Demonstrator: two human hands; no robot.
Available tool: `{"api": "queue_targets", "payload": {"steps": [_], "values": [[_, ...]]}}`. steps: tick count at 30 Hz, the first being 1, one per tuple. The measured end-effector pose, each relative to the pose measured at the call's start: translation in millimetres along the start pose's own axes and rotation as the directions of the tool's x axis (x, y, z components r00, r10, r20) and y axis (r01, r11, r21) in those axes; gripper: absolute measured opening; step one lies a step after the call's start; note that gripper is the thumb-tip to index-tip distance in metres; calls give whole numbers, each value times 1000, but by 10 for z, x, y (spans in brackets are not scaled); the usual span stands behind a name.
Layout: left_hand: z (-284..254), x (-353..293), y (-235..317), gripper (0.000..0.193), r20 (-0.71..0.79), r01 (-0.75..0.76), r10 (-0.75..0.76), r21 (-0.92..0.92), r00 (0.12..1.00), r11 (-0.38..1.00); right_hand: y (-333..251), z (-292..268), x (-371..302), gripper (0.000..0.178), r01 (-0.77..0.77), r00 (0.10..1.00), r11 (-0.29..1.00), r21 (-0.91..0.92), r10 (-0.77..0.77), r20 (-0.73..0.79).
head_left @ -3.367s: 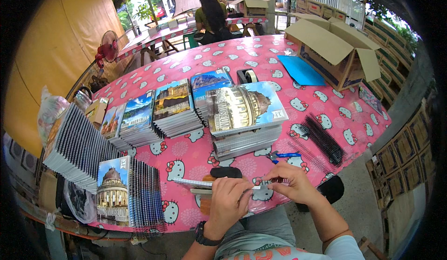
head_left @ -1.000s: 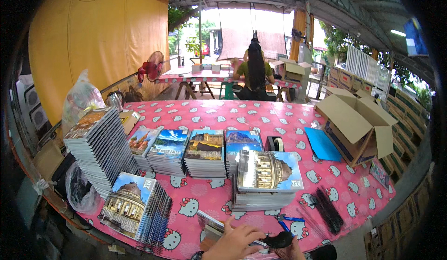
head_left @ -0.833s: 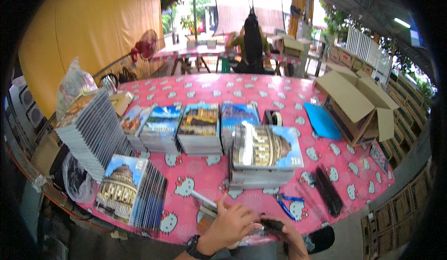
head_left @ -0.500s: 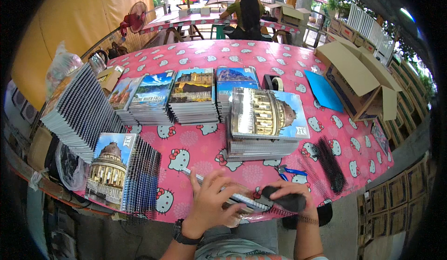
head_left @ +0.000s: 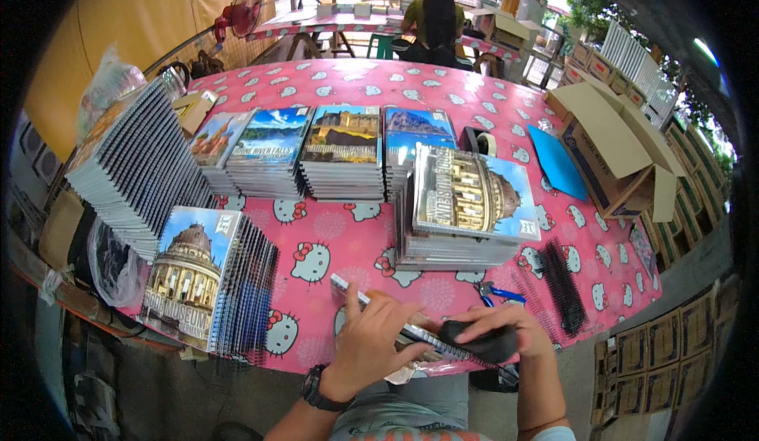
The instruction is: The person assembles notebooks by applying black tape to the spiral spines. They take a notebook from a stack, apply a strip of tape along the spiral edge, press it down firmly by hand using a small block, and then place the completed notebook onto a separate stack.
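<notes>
Near the front edge of the table, my left hand (head_left: 373,332) is closed on a thin notebook (head_left: 341,283) held tilted, its bound edge upward. A black spiral coil (head_left: 473,356) runs along the right part of that edge and sticks out beyond it. My right hand (head_left: 514,324) grips a dark, rounded, soft-looking object (head_left: 484,344) against the coil. Its exact kind I cannot make out. Beyond the hands stands a stack of notebooks (head_left: 474,196) with a domed building on the cover. Blue-handled pliers (head_left: 501,293) and loose black coils (head_left: 563,287) lie to the right.
Coil-bound notebooks (head_left: 186,275) stand in piles at left. A row of notebook stacks (head_left: 344,145) sits behind. At right are a blue sheet (head_left: 556,160) and an open cardboard box (head_left: 609,152). A tape roll (head_left: 485,142) stands at the back. Another person (head_left: 439,18) sits at the far table.
The whole view has shifted slightly. My right hand and the dark object have stayed against the notebook's bound edge, and more of the black coil shows below them. My left hand keeps its hold.
</notes>
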State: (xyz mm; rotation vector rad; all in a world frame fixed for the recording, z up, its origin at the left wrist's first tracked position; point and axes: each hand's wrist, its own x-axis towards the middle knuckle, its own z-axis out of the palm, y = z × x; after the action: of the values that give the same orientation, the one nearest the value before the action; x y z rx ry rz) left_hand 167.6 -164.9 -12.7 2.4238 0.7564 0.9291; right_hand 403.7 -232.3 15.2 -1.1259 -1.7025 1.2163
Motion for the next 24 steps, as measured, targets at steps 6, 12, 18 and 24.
{"api": "queue_targets", "payload": {"steps": [6,12,18,24], "values": [[-37,-45,23,87,57,54,-52,-29,997,998,-20,54,96,61,98,995,995,33,-97,-33],[-47,-140,-157,96,-382,166,-198,-114,903,979,57,143,287,62,-7,986,962,-274,-39,-163],[51,-297,-452,85,-255,183,-510,-730,821,659,91,300,484,68,-254,943,770,-585,64,-326],[145,-315,-529,70,-267,100,-536,-823,801,559,165,364,566,55,-81,971,966,-246,21,-238]]}}
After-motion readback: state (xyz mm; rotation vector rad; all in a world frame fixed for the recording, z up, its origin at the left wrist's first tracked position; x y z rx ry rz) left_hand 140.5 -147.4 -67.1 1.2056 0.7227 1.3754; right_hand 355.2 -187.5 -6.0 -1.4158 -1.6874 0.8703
